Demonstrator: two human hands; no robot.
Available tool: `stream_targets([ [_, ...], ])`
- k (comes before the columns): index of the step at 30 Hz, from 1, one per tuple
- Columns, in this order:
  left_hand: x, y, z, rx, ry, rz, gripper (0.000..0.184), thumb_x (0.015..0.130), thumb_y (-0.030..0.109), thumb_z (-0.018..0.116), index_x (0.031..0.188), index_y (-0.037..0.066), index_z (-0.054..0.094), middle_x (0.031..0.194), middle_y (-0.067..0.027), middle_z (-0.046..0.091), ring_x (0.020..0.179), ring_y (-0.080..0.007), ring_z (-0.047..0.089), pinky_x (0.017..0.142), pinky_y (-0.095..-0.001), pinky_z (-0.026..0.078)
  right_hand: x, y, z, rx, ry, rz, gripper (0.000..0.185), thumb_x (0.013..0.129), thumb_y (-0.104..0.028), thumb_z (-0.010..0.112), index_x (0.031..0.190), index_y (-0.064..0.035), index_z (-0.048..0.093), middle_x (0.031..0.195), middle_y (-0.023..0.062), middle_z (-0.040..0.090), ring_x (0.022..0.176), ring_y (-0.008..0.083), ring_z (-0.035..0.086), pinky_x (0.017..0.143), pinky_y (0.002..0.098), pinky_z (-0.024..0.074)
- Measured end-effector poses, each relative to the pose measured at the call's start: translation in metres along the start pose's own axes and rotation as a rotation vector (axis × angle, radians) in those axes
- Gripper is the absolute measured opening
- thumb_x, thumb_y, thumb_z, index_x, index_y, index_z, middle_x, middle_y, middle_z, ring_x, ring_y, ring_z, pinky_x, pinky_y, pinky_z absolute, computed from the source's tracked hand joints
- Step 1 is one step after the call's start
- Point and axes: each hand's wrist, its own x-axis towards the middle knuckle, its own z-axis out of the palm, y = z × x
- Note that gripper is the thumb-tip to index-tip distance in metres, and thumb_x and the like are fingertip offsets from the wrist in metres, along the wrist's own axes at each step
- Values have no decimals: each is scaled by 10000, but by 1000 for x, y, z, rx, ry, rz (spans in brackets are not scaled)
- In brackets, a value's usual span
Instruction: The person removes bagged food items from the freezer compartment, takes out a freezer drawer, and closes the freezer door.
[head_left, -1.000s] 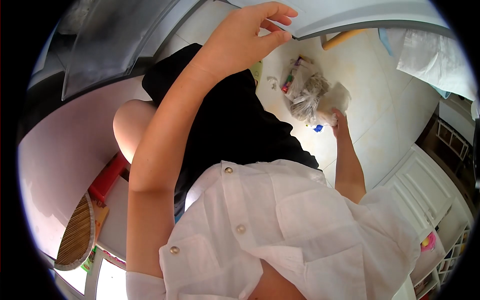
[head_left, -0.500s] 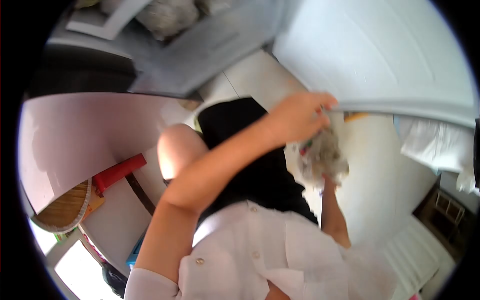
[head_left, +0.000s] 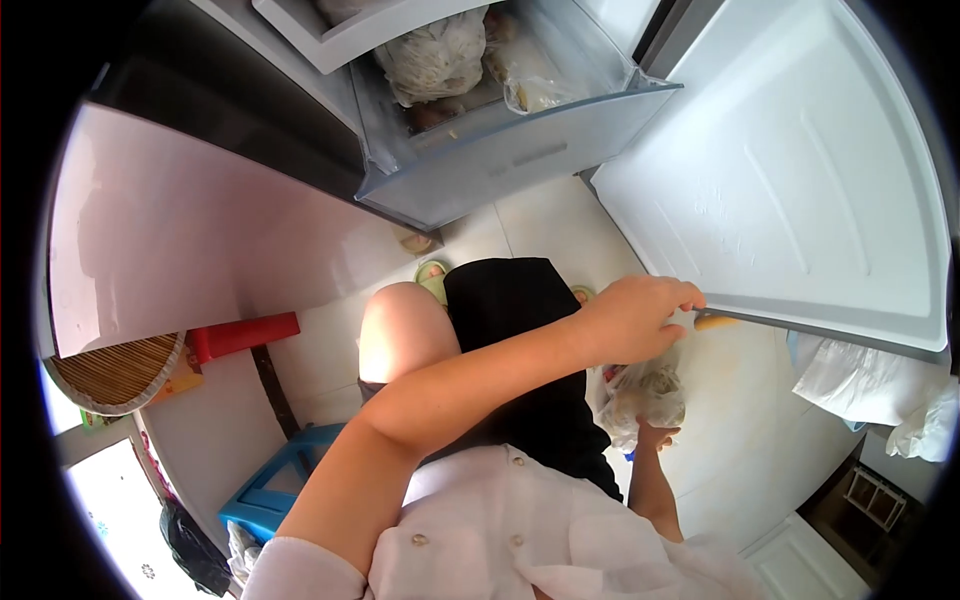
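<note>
My left hand (head_left: 645, 318) reaches across my lap, its fingers curled at the near edge of the open white freezer door (head_left: 770, 190). Low on the right, my right hand (head_left: 657, 435) grips a clear plastic bag (head_left: 640, 390) from below. Pale, lumpy contents show through the plastic, but I cannot make out what they are. Ahead, a see-through freezer drawer (head_left: 520, 160) is pulled out. Inside it lie a knotted white plastic bag (head_left: 435, 60) and another clear bag (head_left: 540, 90).
Above this drawer juts another white drawer edge (head_left: 340, 40). A pink glossy panel (head_left: 200, 220) stands at left, with a red object (head_left: 245, 337), a woven tray (head_left: 120, 372) and a blue stool (head_left: 275, 485) nearby. White plastic bags (head_left: 860, 385) hang at right.
The view has shifted, so the drawer and its bags show more fully and sharply. My left hand stays at the door edge, and my right hand still holds the clear bag.
</note>
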Motion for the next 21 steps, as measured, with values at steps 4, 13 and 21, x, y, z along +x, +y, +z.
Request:
stream_targets([
  [4,-4,-1,2,9,-17,-13,304,812,96,626,1103,25,580,1046,-128,637,943,-266,617,824,-375,489,-33,-18,-11,-152,38,-114,1344,491,-413,868,1466,-123,-10,1373,241,276,1242,430,363,1010,515,362],
  [13,-3,2,-5,15,8,-13,296,810,103,621,1096,39,585,1046,-119,639,950,-276,614,819,-384,488,2,-13,10,-271,-163,75,1344,504,-552,830,1454,-26,40,1456,247,191,1323,410,277,1066,494,291],
  [21,-8,-2,-29,298,103,-33,264,791,126,620,1043,51,599,997,-114,639,924,-299,607,822,-414,477,-215,-214,-222,558,1,-1462,392,811,28,532,1202,41,512,1243,169,511,1162,309,490,999,396,373],
])
